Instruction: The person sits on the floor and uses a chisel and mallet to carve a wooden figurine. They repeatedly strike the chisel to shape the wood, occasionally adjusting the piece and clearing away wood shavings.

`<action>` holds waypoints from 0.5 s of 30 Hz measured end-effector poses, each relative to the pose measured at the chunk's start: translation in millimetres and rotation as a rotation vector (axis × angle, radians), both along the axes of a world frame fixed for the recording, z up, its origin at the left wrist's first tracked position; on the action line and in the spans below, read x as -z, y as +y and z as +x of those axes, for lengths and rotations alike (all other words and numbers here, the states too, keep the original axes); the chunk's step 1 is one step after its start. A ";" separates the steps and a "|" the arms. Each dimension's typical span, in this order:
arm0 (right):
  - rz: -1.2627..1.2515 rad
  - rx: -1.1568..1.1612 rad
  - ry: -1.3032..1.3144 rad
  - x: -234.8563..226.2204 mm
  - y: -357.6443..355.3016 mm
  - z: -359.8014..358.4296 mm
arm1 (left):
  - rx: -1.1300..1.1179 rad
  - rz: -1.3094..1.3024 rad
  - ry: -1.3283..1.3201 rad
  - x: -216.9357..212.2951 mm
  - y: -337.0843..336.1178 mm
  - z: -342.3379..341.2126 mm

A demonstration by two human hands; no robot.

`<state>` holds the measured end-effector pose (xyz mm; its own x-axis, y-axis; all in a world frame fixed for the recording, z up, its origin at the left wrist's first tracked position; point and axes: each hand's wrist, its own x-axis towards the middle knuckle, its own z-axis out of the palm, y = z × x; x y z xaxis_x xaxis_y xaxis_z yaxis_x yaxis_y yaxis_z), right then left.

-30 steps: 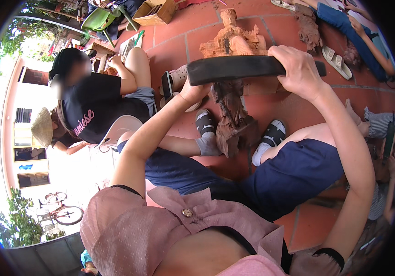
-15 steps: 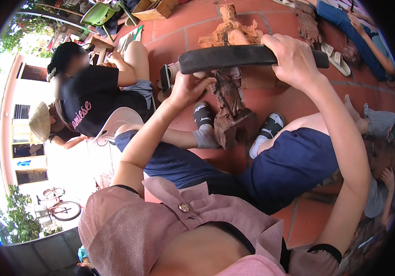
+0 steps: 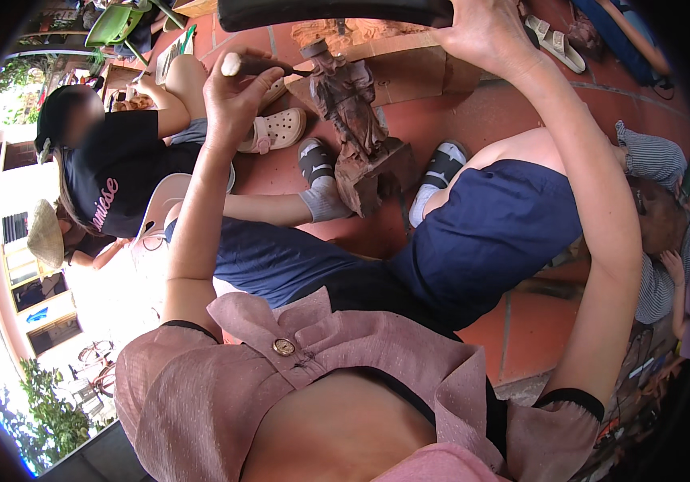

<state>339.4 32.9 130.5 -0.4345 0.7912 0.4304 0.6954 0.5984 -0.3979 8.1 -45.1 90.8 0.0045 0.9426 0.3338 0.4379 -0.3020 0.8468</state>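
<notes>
A dark brown carved figurine (image 3: pixel 345 100) stands on its rough block base (image 3: pixel 377 173) between my feet. My left hand (image 3: pixel 236 100) is closed around a chisel-like tool (image 3: pixel 261 67) with a dark handle and a pale rounded butt. Its thin end points at the figurine's head; I cannot tell whether it touches. At the upper edge, my right hand (image 3: pixel 494 40) grips the right end of a thick black bar (image 3: pixel 337 14). Its fingertips are cut off by the picture's edge. Behind the figurine lies an orange-brown carving (image 3: pixel 369 34), partly covered by the bar.
A flat brown board or cardboard (image 3: pixel 417 76) lies on the red tiled floor (image 3: pixel 498 341) behind the figurine. To the left sits a person in a black shirt (image 3: pixel 124 173), near a pale clog (image 3: pixel 277 128) and a green chair (image 3: pixel 116 26). White sandals (image 3: pixel 555 44) lie at upper right.
The black bar has risen up and left in view, with my right hand on it. My left hand has shifted left, and the tool in it now shows clearly. The figurine appears higher and further left.
</notes>
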 end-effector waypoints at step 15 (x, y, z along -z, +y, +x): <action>0.047 -0.067 -0.008 1.7 2.3 3.1 | 0.050 -0.030 0.209 19.7 11.3 12.9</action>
